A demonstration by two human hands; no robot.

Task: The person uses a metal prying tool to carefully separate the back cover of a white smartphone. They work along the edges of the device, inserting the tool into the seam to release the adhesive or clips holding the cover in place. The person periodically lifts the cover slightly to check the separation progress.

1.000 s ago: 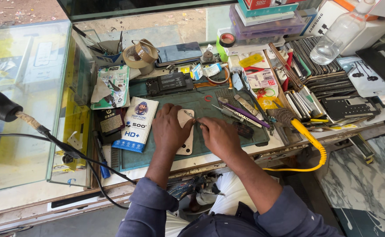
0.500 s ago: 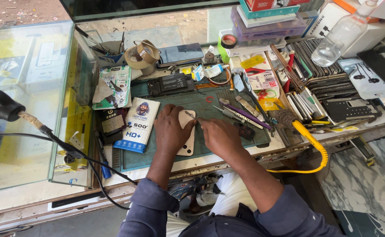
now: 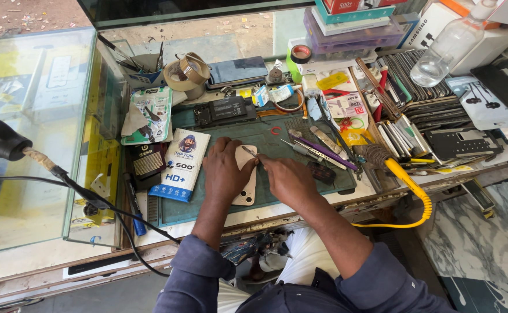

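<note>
Head view shows us bent over a dark green rubber work mat point(image 3: 277, 139) on a cluttered bench, with a pale cream smartphone point(image 3: 246, 184) lying back-up on it. Its long axis runs away from us, nearly upright in the picture and leaning slightly right at the far end; the camera cluster sits at the near end, toward our body. Our left hand point(image 3: 225, 174) lies palm-down over the phone's left side, fingers curled and pressing it to the mat. Our right hand point(image 3: 288, 181) is closed around a thin metal tool point(image 3: 249, 151), whose tip touches the phone's far end. Just left of the left hand lies a white and blue flat retail pack point(image 3: 182, 164); beyond the right hand lie purple-handled tweezers point(image 3: 323, 152), and a yellow coiled cable point(image 3: 407, 188) curls off the bench edge.
</note>
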